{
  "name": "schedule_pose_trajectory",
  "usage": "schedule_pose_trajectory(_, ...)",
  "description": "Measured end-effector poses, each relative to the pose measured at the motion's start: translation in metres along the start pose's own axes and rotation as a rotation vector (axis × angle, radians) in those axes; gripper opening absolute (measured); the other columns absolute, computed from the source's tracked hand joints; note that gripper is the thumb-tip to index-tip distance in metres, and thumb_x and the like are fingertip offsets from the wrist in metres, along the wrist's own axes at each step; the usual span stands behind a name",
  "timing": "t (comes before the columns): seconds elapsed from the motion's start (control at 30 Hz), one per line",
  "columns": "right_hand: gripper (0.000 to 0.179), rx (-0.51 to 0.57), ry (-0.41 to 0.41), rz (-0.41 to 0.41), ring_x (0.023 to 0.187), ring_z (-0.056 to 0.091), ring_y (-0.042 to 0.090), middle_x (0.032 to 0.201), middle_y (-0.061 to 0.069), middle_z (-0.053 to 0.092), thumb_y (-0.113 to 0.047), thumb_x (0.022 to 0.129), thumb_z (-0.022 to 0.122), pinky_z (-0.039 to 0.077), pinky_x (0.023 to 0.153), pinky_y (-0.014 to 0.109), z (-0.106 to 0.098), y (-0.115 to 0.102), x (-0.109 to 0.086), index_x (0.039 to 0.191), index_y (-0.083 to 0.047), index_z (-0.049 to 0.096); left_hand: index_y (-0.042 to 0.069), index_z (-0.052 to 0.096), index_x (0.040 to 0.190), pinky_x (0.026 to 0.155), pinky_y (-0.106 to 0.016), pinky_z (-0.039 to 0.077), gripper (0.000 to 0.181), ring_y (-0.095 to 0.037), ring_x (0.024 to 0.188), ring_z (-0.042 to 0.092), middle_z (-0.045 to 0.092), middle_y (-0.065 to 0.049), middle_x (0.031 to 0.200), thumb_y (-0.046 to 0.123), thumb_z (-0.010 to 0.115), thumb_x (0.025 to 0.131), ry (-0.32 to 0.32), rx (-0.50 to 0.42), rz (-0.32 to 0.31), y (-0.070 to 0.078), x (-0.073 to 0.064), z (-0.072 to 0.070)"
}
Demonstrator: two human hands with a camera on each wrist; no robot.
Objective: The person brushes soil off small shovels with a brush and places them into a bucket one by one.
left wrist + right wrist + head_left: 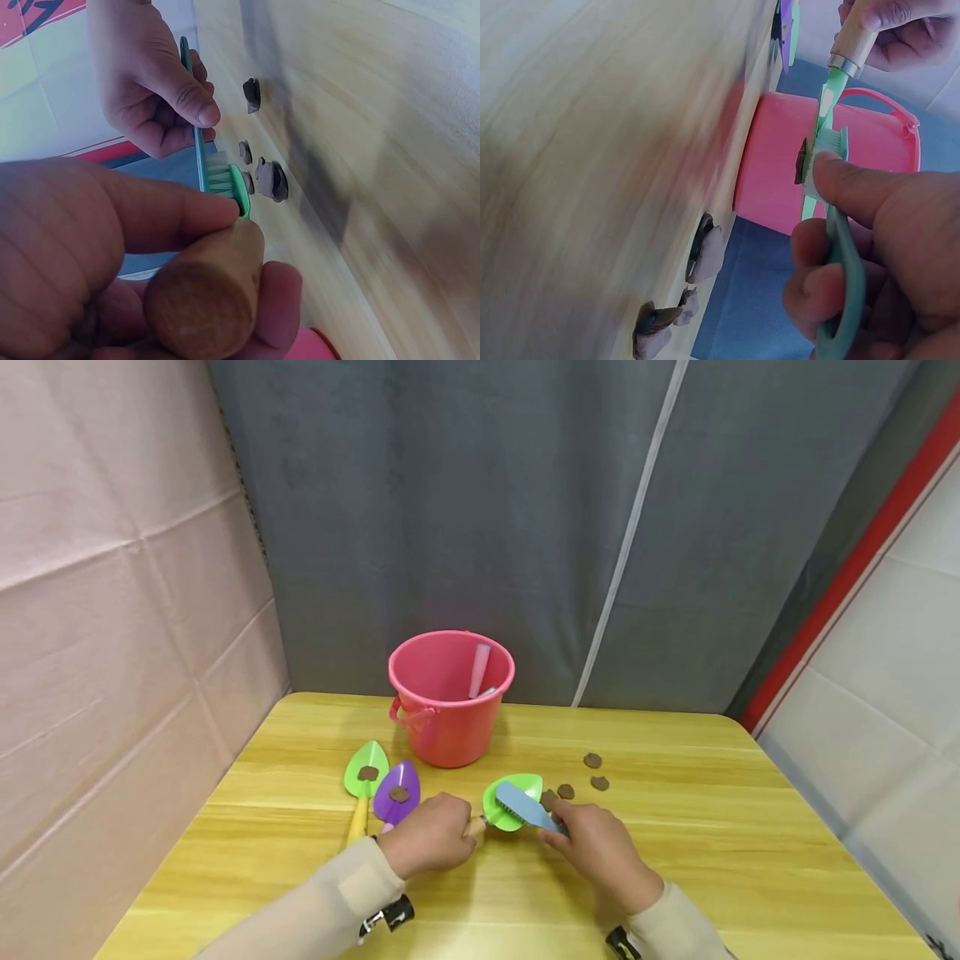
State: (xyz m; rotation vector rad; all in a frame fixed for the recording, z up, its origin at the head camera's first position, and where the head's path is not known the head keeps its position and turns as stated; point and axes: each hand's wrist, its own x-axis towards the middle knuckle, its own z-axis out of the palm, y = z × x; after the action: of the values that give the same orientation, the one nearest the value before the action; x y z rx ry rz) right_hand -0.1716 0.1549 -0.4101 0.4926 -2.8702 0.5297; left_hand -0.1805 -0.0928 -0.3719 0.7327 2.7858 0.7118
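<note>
My left hand (435, 835) grips the wooden handle (206, 300) of a small green toy shovel (531, 784), held just above the table. A blue-grey brush (522, 806) is pinched in my right hand (600, 853), its thumb laid along the brush near the head in the right wrist view. The white bristles (220, 180) touch the shovel's green blade. A dark brown lump (801, 162) shows at the blade's edge in the right wrist view; whether it sticks to the blade I cannot tell. Flat brown clay-like pieces (592, 760) lie right of the shovel.
Behind the hands stands a pink bucket (453, 735) with a light pink handle-like piece (479, 670) inside. Left of my left hand lie a green shovel with a yellow handle (358, 821) and a purple shovel (405, 775), each bearing a brown piece. A grey curtain (450, 510) hangs behind the table.
</note>
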Motion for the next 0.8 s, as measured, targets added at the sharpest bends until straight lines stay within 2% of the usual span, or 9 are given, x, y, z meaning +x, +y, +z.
schedule_pose_trajectory(0.4,0.023,-0.026,0.015,0.043,0.05,0.039,0.008,0.06,-0.01,0.045,-0.027,0.083,0.081,0.031,0.046,0.026,0.0,0.003,-0.001,0.082,-0.017,0.06,0.014,0.05,0.065,0.048,-0.029,0.041,0.024,-0.014,0.053,0.045,0.045,0.0,0.061,0.008,0.065,0.083,-0.006,-0.019,-0.014,0.001,0.0,0.001)
schedule_pose_trajectory(0.7,0.025,-0.008,0.045,0.118,0.052,0.039,0.012,0.061,-0.006,0.046,-0.02,0.084,0.081,0.031,0.047,0.028,-0.004,0.024,0.0,0.081,-0.016,0.056,0.015,0.045,0.062,0.047,-0.028,0.039,0.029,-0.013,0.052,0.042,0.043,0.0,0.06,0.009,0.064,0.084,-0.016,-0.024,-0.014,-0.005,-0.002,0.002)
schedule_pose_trajectory(0.8,0.024,0.012,0.053,0.123,0.052,0.038,0.01,0.061,-0.007,0.045,-0.021,0.085,0.079,0.031,0.048,0.027,-0.007,0.024,0.001,0.081,-0.015,0.056,0.015,0.045,0.062,0.046,-0.028,0.039,0.029,-0.013,0.051,0.043,0.044,0.0,0.059,0.008,0.063,0.084,-0.018,-0.039,-0.014,-0.006,-0.003,0.002)
